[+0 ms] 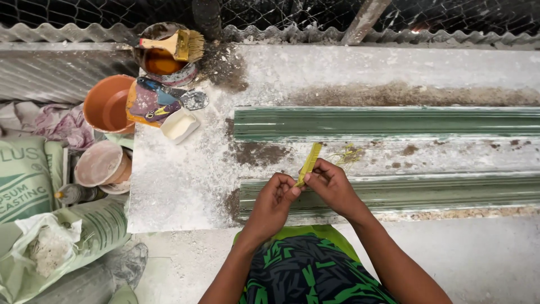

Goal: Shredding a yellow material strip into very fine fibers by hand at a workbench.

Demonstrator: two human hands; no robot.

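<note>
Pinching thin yellow-green flat strip [309, 164] between fingertips of my left hand [274, 202] and right hand [332, 186], both closed on its lower end, above 2 long green ridged moulds [388, 123] on dusty white worktable [174, 186].

Two long moulds [388, 123] lie side by side on the table [180, 186]. A strip [309, 163] sits between them, held by both hands [304, 194]. Bowls [107, 104] and a brush [174, 45] lie to the left; sacks [25, 174] lie beyond the table edge.
</note>
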